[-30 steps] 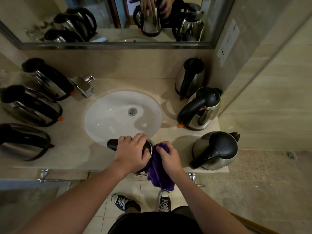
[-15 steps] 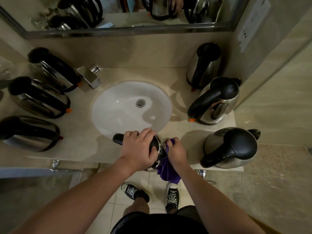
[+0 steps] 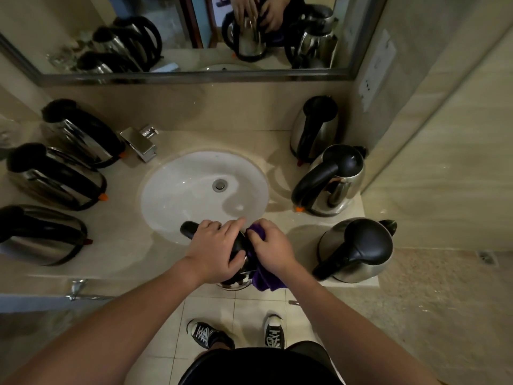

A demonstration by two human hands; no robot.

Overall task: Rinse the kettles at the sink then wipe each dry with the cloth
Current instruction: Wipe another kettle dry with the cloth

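- Kettle (image 3: 236, 283) in work stood at the front edge of the bench (image 3: 125, 245), just before the white sink (image 3: 194, 190), its black handle (image 3: 188, 227) pointing left.
- Left hand (image 3: 215, 251) lay over the top of that kettle, fingers curled down round the lid and gripping it.
- Right hand (image 3: 273, 248) was bunched round the purple cloth (image 3: 266, 279) and pressed it against the kettle's right side; a fold of cloth hung below the wrist, past the bench edge.
- Both hands sat close together, fingertips almost touching above the lid.
- Three steel kettles (image 3: 69, 182) stood in a row on the left of the sink, well apart from the hands.
- Three more kettles (image 3: 333, 184) stood on the right, the nearest (image 3: 358, 251) just beside the right hand's forearm.
- Chrome tap (image 3: 141, 143) sat at the sink's back left.
- Mirror (image 3: 194, 37) above showed the same hands and kettle.
- Dark sneakers (image 3: 208, 334) showed on the tiled floor below.
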